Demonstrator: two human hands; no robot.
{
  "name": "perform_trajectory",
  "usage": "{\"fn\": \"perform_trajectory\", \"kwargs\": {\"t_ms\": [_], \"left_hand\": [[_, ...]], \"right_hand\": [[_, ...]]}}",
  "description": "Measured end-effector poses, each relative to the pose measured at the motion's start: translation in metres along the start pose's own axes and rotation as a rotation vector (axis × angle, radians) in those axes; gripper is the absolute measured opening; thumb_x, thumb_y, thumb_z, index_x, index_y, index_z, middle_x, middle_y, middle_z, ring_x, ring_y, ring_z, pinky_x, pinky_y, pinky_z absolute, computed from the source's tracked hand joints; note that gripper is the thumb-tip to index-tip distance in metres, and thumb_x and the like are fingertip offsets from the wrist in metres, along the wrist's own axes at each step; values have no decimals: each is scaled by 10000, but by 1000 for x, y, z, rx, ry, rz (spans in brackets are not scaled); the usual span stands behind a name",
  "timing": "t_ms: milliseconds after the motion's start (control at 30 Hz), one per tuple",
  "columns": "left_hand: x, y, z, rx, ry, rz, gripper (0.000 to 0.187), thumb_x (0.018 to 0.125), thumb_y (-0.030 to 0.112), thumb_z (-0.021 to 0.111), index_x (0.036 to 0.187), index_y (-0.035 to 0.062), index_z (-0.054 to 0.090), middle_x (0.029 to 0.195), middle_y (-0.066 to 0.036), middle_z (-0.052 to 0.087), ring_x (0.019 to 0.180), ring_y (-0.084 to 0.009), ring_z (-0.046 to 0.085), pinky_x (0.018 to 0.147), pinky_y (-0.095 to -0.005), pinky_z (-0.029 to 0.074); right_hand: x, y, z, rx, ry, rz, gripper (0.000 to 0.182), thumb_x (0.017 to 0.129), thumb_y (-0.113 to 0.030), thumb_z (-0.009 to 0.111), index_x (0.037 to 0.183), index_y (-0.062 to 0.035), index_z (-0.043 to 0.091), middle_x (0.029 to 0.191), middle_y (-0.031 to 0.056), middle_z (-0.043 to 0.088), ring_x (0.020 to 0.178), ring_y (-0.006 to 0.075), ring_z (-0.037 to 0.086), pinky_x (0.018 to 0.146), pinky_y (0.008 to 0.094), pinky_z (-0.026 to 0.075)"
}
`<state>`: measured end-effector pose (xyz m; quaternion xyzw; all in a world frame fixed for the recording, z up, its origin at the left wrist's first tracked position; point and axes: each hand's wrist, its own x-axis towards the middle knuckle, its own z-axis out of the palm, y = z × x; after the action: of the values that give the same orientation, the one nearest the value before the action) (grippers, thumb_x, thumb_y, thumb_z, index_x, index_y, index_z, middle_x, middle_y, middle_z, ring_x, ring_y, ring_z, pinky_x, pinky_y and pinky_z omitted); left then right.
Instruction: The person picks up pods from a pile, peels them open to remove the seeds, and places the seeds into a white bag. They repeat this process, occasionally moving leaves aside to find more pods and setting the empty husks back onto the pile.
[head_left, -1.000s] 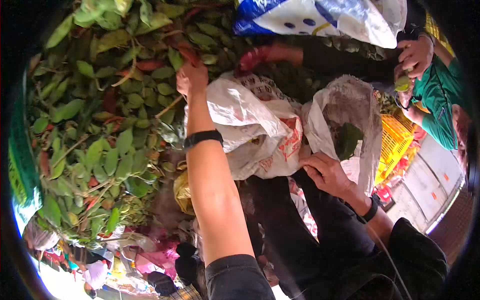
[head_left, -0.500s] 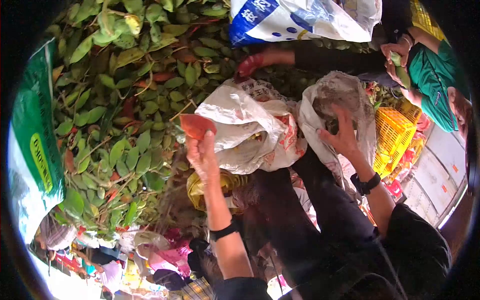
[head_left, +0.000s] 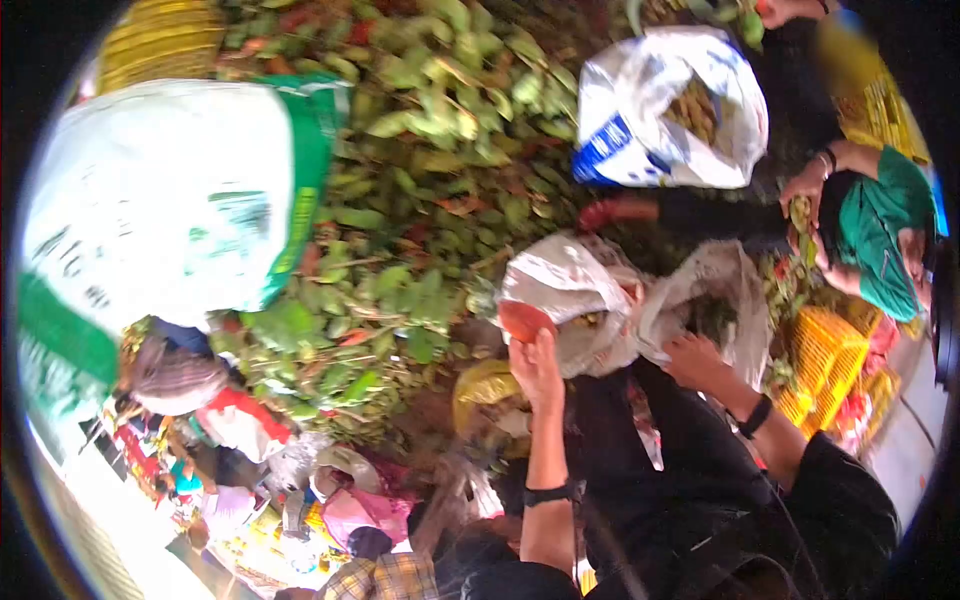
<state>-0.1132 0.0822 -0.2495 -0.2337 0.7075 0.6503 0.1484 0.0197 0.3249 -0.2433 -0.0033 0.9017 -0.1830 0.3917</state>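
My left hand (head_left: 540, 372) is closed around a flat orange-red piece (head_left: 527, 322) that looks like a leaf; blur hides its exact kind. Beyond that hand, a white woven sack (head_left: 560, 268) lies with its mouth open and some plant matter inside. A second pale sack (head_left: 742, 300), also open, stands to the right, with dark greenish contents. My right hand (head_left: 697, 362) is at the near rim of this second sack, its fingers bent over the edge. Past the sacks spreads a large heap of green leaves (head_left: 400, 215) on stems, with reddish ones mixed in.
A white-and-blue bag (head_left: 625, 110) stands open on the heap. At the left bulges a large white-and-green sack (head_left: 160, 200). Yellow crates (head_left: 830, 350) are at the right, near a co-worker in a green shirt (head_left: 885, 230). Another person's reddish gloved hand (head_left: 600, 214) reaches the leaves.
The view has swung left, so the scene sits farther right and lower. My right hand has moved from spread over the second sack to its rim. My left hand still holds the orange-red piece.
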Motion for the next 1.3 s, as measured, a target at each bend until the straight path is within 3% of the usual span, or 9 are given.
{"fn": "perform_trajectory", "kwargs": {"t_ms": [200,233,567,733,800,1000,1167,1233,1300], "left_hand": [[-21,171,-37,12,112,469,404,848,345,652,1172,119,567,1202,-106,522,1053,-247,576,842,-427,564],[-28,206,-45,-24,136,525,289,858,108,649,1099,-20,554,1126,-134,497,1032,-241,541,891,-354,445],[1,536,-180,449,838,1310,468,869,235,632,1219,-54,520,1076,-197,612,916,-260,606,822,-379,475],[100,643,-284,1105,844,747,578,847,396,639,1183,-63,539,1076,-216,617,913,-312,611,853,-363,469],[144,629,-320,1204,951,879,582,852,390,634,1191,-71,526,1093,-223,612,928,-323,609,857,-389,474],[86,434,-163,999,678,1549,306,801,14,653,1086,-34,552,1016,-165,602,907,-313,587,813,-400,481],[130,129,-67,601,-119,636,239,798,-53,545,999,47,624,1009,-125,601,890,-305,583,797,-409,470],[154,12,-55,800,-259,199,341,827,46,612,1162,109,616,1227,-137,561,1033,-282,581,953,-420,441],[167,-67,-43,892,-290,137,407,825,104,623,1226,116,552,1244,-156,518,1101,-312,527,950,-415,426]], "right_hand": [[-41,-22,-91,85,-30,87,270,814,-207,614,1016,-32,576,957,176,590,955,377,573,786,479,479],[-47,-26,-97,77,2,68,270,814,-207,614,1016,-32,576,957,176,590,955,377,573,786,479,479],[-63,-48,-114,156,49,-149,246,811,-250,610,962,-57,639,904,190,632,883,389,603,741,487,490],[-62,-47,-122,128,78,-155,200,796,-223,604,912,-62,632,857,194,627,864,386,605,724,476,488],[-56,-34,-108,128,153,-173,177,792,-205,598,897,-64,617,819,195,614,841,383,605,702,468,486],[-39,-41,-96,301,112,-135,195,810,-191,613,975,-87,625,841,174,639,843,374,613,707,467,488],[27,-49,-72,397,28,-139,157,825,-144,614,954,-54,608,814,168,625,790,366,615,654,436,481],[71,-44,-44,462,173,-262,174,826,-151,616,960,-42,608,799,160,620,773,357,619,652,433,483],[119,-51,-44,495,146,-273,242,824,-157,620,1035,-40,600,844,183,624,801,368,618,670,438,483]]}}
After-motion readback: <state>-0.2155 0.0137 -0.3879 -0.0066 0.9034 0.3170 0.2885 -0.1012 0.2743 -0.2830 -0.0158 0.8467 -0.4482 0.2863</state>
